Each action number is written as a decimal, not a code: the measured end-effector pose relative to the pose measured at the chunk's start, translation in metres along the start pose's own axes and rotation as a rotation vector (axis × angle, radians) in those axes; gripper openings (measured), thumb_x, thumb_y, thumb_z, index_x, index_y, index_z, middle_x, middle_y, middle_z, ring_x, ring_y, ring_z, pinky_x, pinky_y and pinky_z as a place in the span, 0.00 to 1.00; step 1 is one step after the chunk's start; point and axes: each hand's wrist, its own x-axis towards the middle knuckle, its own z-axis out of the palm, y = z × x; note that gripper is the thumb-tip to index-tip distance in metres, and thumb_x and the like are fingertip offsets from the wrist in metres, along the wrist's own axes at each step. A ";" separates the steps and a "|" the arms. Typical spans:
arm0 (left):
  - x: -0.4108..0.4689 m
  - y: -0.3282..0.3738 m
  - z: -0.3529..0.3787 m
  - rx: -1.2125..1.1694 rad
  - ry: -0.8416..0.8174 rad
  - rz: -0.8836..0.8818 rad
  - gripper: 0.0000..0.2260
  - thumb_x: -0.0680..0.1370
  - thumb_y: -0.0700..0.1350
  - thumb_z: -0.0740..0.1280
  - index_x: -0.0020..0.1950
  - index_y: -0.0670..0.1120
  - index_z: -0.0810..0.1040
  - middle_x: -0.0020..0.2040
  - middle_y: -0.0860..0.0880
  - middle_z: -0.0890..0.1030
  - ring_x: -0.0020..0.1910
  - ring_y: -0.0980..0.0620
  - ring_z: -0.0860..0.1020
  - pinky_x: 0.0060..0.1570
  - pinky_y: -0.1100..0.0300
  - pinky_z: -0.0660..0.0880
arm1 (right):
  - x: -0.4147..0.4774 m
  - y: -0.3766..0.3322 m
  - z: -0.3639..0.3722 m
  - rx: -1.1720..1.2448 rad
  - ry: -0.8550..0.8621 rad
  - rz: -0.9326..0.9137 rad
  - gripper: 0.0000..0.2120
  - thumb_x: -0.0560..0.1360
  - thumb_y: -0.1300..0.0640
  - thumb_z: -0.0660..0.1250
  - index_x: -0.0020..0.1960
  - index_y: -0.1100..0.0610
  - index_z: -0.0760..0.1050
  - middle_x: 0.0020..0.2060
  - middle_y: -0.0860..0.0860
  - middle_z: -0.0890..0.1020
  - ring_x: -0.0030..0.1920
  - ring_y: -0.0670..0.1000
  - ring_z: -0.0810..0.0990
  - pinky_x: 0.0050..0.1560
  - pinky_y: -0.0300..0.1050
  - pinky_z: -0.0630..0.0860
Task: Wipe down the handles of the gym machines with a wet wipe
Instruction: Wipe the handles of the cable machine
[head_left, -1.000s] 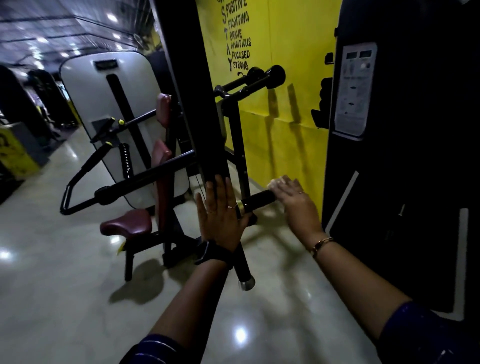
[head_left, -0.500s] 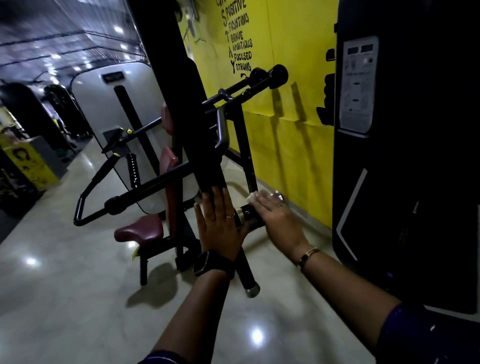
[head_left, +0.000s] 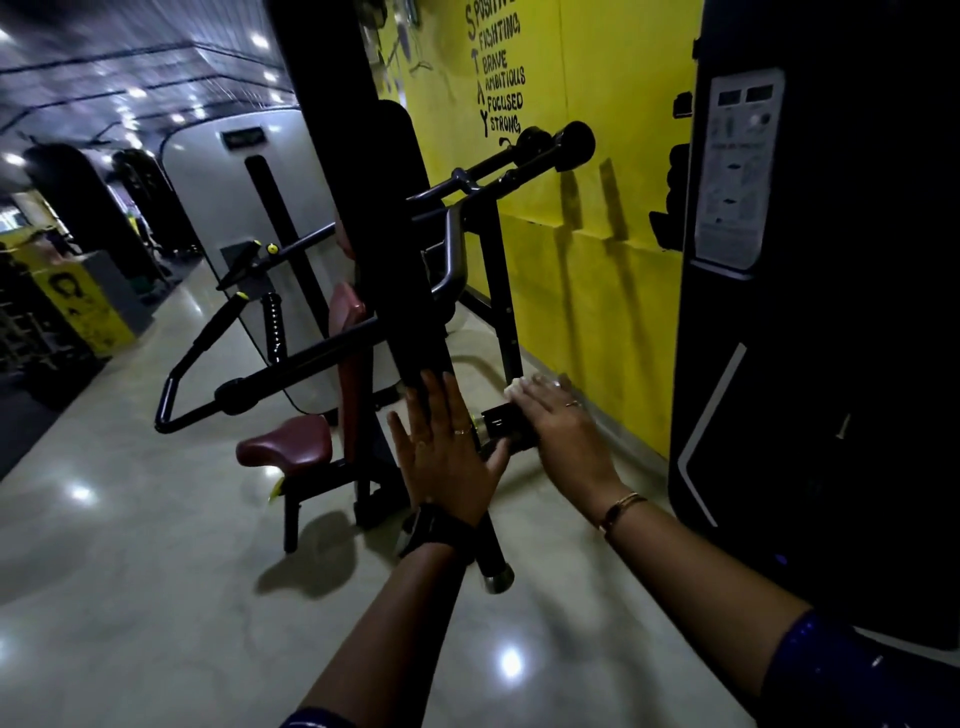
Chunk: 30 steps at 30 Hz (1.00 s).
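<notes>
My right hand (head_left: 566, 436) has slid inward along the handle (head_left: 506, 423) since a second ago, so less of the black grip shows between it and the metal collar (head_left: 478, 426). It lies across the handle from above, fingers close together and bent over the far side. The wet wipe (head_left: 519, 387) is pinned under them against the grip. Only a white corner shows, just past my fingertips on the side toward the yellow wall (head_left: 597, 260). My thumb is hidden beneath the hand, so I cannot tell how it sits.

My left hand (head_left: 447, 457) holds nothing. Its fingers are straight and a little spread, the palm flat against the machine's black bar (head_left: 415, 322), just beside the collar. Its thumb points toward the handle. A dark watch (head_left: 436, 530) circles that wrist, and a thin bracelet (head_left: 621, 509) the right one.

Below my left wrist the bar ends in a silver cap (head_left: 496, 577). Behind it stands a maroon seat (head_left: 285, 447) on the glossy floor (head_left: 156, 597). At my right is a tall black machine housing (head_left: 831, 364) with a pale instruction placard (head_left: 737, 171).
</notes>
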 end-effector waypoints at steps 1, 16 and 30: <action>0.001 0.006 -0.002 -0.014 0.000 -0.037 0.50 0.71 0.67 0.60 0.79 0.41 0.39 0.79 0.40 0.41 0.78 0.43 0.41 0.75 0.46 0.41 | 0.004 0.008 -0.002 -0.015 0.011 0.010 0.29 0.61 0.79 0.68 0.61 0.65 0.77 0.59 0.60 0.80 0.62 0.60 0.78 0.67 0.58 0.69; 0.003 0.015 0.013 -0.037 0.061 -0.088 0.40 0.77 0.59 0.59 0.79 0.38 0.45 0.74 0.35 0.55 0.76 0.40 0.49 0.73 0.43 0.50 | -0.007 0.028 0.008 -0.091 0.017 -0.026 0.29 0.65 0.73 0.64 0.66 0.65 0.73 0.66 0.60 0.75 0.68 0.59 0.71 0.72 0.51 0.61; 0.002 0.013 0.014 -0.043 0.075 -0.074 0.41 0.77 0.59 0.57 0.79 0.39 0.41 0.79 0.38 0.43 0.79 0.44 0.41 0.76 0.47 0.43 | -0.020 0.031 0.008 0.134 0.008 0.009 0.26 0.76 0.63 0.55 0.73 0.61 0.65 0.73 0.56 0.66 0.75 0.53 0.61 0.74 0.43 0.59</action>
